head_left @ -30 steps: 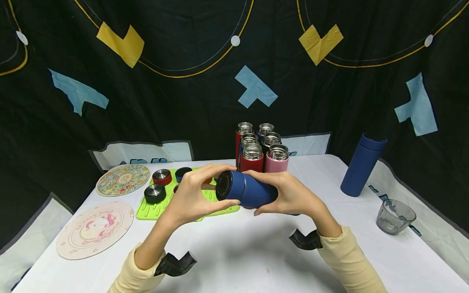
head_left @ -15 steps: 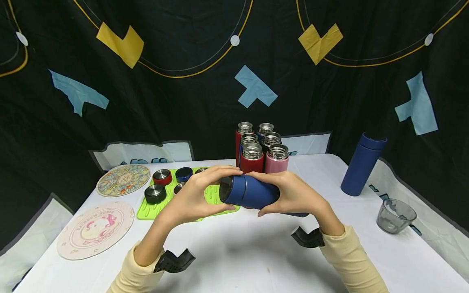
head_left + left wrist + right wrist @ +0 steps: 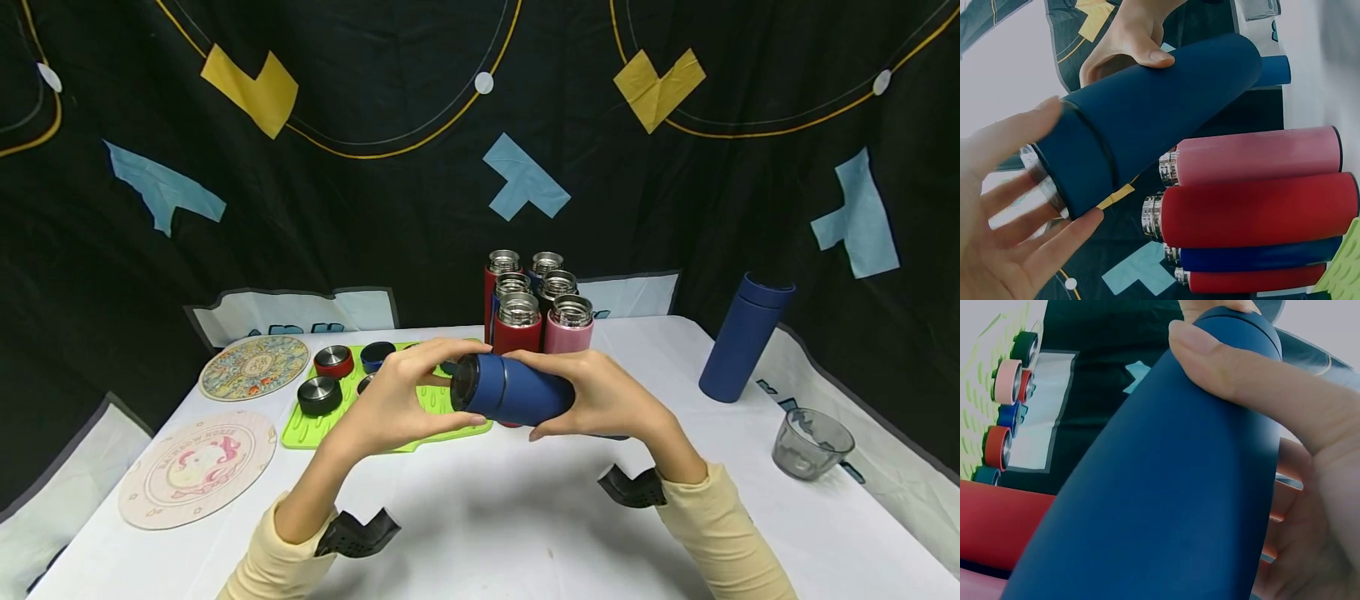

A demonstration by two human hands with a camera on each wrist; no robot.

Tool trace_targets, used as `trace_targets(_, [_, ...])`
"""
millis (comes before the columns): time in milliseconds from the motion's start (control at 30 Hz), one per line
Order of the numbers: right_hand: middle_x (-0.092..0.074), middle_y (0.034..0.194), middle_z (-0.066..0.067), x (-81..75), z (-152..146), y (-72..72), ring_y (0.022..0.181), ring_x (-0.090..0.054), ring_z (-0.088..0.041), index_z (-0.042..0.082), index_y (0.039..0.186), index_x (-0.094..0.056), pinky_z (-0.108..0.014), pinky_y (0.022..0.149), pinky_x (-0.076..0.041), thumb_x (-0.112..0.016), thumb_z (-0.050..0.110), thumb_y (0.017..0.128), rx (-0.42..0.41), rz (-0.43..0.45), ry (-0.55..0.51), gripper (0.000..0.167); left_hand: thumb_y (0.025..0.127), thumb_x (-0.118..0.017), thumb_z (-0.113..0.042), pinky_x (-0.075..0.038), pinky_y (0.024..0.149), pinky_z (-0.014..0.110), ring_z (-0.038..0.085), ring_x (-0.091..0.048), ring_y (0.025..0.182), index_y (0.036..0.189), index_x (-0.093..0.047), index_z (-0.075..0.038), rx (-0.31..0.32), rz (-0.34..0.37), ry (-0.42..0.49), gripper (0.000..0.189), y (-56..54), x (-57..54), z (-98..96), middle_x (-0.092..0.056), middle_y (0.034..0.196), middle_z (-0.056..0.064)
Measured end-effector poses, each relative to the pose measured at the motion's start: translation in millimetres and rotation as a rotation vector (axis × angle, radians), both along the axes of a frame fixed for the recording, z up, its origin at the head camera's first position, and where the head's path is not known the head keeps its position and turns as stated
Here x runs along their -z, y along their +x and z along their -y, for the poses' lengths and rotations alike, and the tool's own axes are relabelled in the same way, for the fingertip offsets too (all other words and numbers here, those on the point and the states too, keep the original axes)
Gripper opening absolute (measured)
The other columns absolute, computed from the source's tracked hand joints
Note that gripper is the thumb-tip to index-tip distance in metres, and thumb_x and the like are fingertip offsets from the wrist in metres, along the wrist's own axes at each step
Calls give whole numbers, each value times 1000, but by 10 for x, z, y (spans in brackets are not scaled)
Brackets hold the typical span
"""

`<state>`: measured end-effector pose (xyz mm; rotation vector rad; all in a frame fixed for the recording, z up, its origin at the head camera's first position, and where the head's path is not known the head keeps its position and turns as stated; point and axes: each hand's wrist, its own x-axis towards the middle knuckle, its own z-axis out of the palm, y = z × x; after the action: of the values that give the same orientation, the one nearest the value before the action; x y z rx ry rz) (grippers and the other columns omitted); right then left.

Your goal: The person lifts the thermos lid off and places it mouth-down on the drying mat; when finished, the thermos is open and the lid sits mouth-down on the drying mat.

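Note:
A dark blue thermos flask (image 3: 536, 398) is held lying nearly level above the table, its lid (image 3: 480, 387) towards the left. My right hand (image 3: 603, 396) grips its body, thumb along one side and fingers curled behind, as the right wrist view shows. My left hand (image 3: 397, 396) pinches the lid end between thumb and fingers; in the left wrist view the thumb (image 3: 1038, 122) lies on the lid's side and the other fingers reach across its end. A thin dark seam (image 3: 1100, 140) separates lid from body. The flask's base is partly hidden behind my right hand.
Several uncapped flasks stand behind, including a red flask (image 3: 517, 336) and a pink flask (image 3: 568, 333). A green mat (image 3: 303, 433) bears several lids. Two round mats (image 3: 255, 368) lie left. A blue flask (image 3: 742, 342) and a glass cup (image 3: 810, 446) stand right.
Both hands and the flask have shifted slightly right over the second. My left thumb was apart from the lid half a second ago and is now back against it.

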<state>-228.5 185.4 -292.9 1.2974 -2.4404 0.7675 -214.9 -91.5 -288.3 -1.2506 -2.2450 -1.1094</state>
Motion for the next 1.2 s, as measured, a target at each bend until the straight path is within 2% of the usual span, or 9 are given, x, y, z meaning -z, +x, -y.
trace_targets(167, [-64,119,1,10,28,21,96,-64,-18,21,138,-53,-33,80,-56,-93,33,61,49,-77,15,88,72,-87,-31,-57,73,25,15,-65,92,128,-60,-13,-87,63,36,65,-7,14,-16,-64,120,2])
trace_targets(300, [-64,121,0,13,46,30,95,-65,-20,18,138,-54,-35,80,-56,-93,33,61,65,-119,24,88,73,-86,-31,-57,75,26,15,-65,92,128,-59,-13,-115,74,33,64,-14,19,-12,-64,119,1])
trace_targets(433, [-65,118,0,12,36,15,94,-64,-18,22,138,-54,-34,80,-56,-93,33,60,60,-84,25,89,72,-86,-29,-55,84,30,16,-60,108,134,-55,-17,-49,39,-17,70,-22,14,13,-58,129,-2])
trace_targets(567, [-64,117,-1,0,10,1,97,-63,-18,22,139,-52,-34,82,-55,-92,36,62,23,-15,15,88,71,-87,-18,-51,93,37,17,-52,121,138,-52,-20,36,-7,-59,75,-23,1,31,-51,138,-4])
trace_targets(733, [-64,118,-4,-4,-2,-3,97,-64,-20,17,140,-51,-36,82,-56,-91,39,63,-21,18,4,88,70,-87,-9,-47,98,41,18,-47,127,135,-55,-18,74,-33,-68,73,-25,-9,29,-51,138,-3])
trace_targets(833, [-64,119,-3,5,1,-7,98,-64,-20,18,140,-51,-35,83,-55,-91,38,64,-19,23,9,88,70,-87,-10,-47,98,41,18,-47,127,134,-57,-18,83,-40,-68,71,-32,-4,29,-52,137,-2])
trace_targets(1000, [-63,119,1,11,8,2,98,-63,-17,23,139,-52,-32,83,-55,-92,35,62,20,0,16,88,71,-87,-14,-52,91,37,18,-52,121,134,-55,-18,76,-34,-46,70,-49,14,28,-53,135,-2])
trace_targets(1100, [-64,119,1,7,14,13,97,-63,-17,23,139,-52,-32,82,-55,-92,34,62,43,-38,24,88,71,-87,-19,-54,85,32,17,-56,116,134,-55,-18,45,-19,-31,71,-52,22,22,-55,132,-1])
trace_targets(1200, [-63,122,1,5,27,21,96,-64,-18,22,139,-53,-34,81,-56,-92,35,62,56,-79,31,87,72,-87,-26,-56,80,28,15,-60,108,132,-56,-17,-12,7,-13,69,-48,30,14,-58,129,-1])
